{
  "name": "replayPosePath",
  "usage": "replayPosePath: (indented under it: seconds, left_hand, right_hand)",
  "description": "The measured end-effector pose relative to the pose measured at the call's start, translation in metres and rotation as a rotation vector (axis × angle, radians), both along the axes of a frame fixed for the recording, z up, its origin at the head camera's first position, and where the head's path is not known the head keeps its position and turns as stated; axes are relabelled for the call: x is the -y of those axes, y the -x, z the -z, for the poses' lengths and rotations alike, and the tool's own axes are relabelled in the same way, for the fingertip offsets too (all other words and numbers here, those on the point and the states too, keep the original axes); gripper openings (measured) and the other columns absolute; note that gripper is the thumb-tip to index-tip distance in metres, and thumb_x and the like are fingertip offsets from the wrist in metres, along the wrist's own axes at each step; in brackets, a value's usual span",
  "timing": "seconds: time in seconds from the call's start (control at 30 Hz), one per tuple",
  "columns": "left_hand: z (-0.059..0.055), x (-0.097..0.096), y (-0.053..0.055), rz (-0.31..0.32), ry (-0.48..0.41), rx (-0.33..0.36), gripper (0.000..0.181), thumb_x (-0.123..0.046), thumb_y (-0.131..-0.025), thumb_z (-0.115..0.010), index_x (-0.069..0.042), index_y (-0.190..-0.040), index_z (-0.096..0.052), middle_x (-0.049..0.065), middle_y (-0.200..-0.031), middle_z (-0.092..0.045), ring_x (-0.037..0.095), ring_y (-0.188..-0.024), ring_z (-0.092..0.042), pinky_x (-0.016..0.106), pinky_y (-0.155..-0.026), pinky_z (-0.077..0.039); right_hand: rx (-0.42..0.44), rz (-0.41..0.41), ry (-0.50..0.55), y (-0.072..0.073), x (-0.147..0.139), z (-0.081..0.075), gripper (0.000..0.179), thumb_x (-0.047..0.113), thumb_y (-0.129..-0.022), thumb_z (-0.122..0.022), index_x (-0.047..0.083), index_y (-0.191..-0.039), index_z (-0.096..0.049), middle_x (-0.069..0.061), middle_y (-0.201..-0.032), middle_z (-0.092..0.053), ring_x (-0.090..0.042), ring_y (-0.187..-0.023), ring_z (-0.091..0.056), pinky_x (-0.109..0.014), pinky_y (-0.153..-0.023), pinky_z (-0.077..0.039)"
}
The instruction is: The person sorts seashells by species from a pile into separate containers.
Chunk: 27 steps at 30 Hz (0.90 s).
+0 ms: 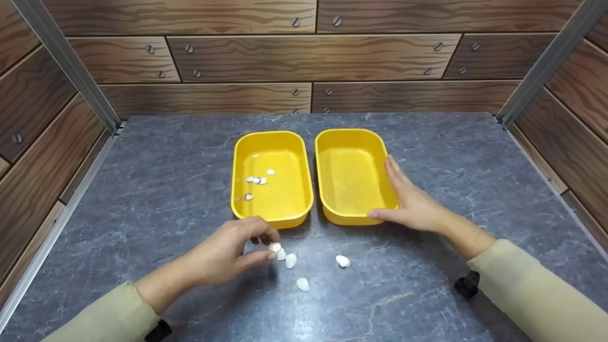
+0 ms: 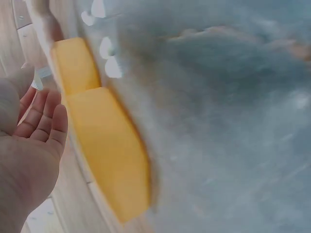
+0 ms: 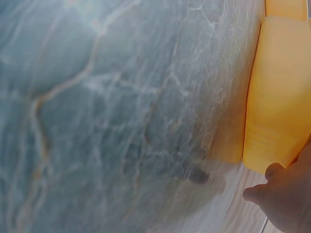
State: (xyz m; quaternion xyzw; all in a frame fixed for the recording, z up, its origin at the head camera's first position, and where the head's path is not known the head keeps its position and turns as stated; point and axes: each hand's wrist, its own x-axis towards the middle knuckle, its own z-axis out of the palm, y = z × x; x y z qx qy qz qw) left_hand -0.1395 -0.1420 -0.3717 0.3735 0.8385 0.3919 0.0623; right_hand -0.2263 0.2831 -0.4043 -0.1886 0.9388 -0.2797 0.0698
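My left hand (image 1: 223, 249) is at the near edge of the left yellow bin (image 1: 270, 221), with a small white shell (image 1: 275, 246) between thumb and fingertips. That shell (image 2: 37, 80) shows pale between the fingers in the left wrist view. Right beside the fingertips lie two white shells (image 1: 290, 261) on the tabletop. My right hand (image 1: 418, 206) lies against the right yellow bin (image 1: 357, 219), fingers extended along its right side and thumb at its front corner. Several small shells (image 1: 256, 180), some with dark purple markings, lie in the left bin. Nothing shows inside the right bin.
Nearer me on the dark marbled table (image 1: 190, 156) lie one white shell (image 1: 302, 284) and, farther right, another white shell (image 1: 342, 261). The two bins stand side by side with a narrow gap. Wood-patterned walls (image 1: 313, 57) close in the back and sides.
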Motion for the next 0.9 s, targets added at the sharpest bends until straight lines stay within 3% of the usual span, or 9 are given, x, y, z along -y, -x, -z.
replayPosePath:
  seconds: [0.17, 0.43, 0.67, 0.9]
  left_hand:
    - [-0.023, -0.010, 0.009, 0.020, -0.028, -0.065, 0.015, -0.021, -0.100, -0.076, -0.013, -0.112, -0.072, -0.006, -0.108, -0.071, 0.018, -0.100, -0.068, 0.036, -0.091, -0.059]
    - [-0.055, -0.032, 0.037, 0.044, -0.062, -0.182, 0.016, -0.014, -0.101, -0.075, -0.006, -0.114, -0.072, 0.001, -0.109, -0.073, 0.023, -0.103, -0.068, 0.036, -0.094, -0.057]
    - [-0.065, -0.059, 0.065, 0.043, -0.085, -0.232, 0.015, -0.016, -0.103, -0.072, -0.005, -0.114, -0.072, 0.004, -0.109, -0.072, 0.022, -0.102, -0.068, 0.034, -0.095, -0.056]
    - [-0.065, -0.082, 0.090, -0.017, -0.046, -0.156, 0.020, -0.020, -0.104, -0.072, -0.007, -0.119, -0.071, 0.002, -0.111, -0.070, 0.018, -0.103, -0.065, 0.032, -0.098, -0.054]
  right_hand:
    - [-0.004, 0.002, -0.003, 0.000, -0.001, 0.000, 0.130, 0.062, -0.089, -0.079, 0.006, -0.169, 0.006, -0.008, -0.176, 0.015, -0.048, -0.159, -0.009, -0.066, -0.124, -0.015]
    - [-0.003, -0.005, -0.007, 0.000, -0.001, -0.001, 0.128, 0.063, -0.090, -0.078, 0.008, -0.169, 0.007, -0.008, -0.176, 0.015, -0.048, -0.159, -0.008, -0.068, -0.123, -0.015]
    - [-0.006, -0.004, -0.006, 0.000, -0.002, -0.001, 0.129, 0.063, -0.090, -0.078, 0.008, -0.169, 0.007, -0.008, -0.176, 0.015, -0.049, -0.159, -0.009, -0.068, -0.123, -0.016]
    - [-0.001, -0.003, 0.008, 0.000, -0.001, 0.000, 0.129, 0.062, -0.089, -0.079, 0.008, -0.169, 0.006, -0.008, -0.176, 0.015, -0.048, -0.159, -0.010, -0.067, -0.124, -0.016]
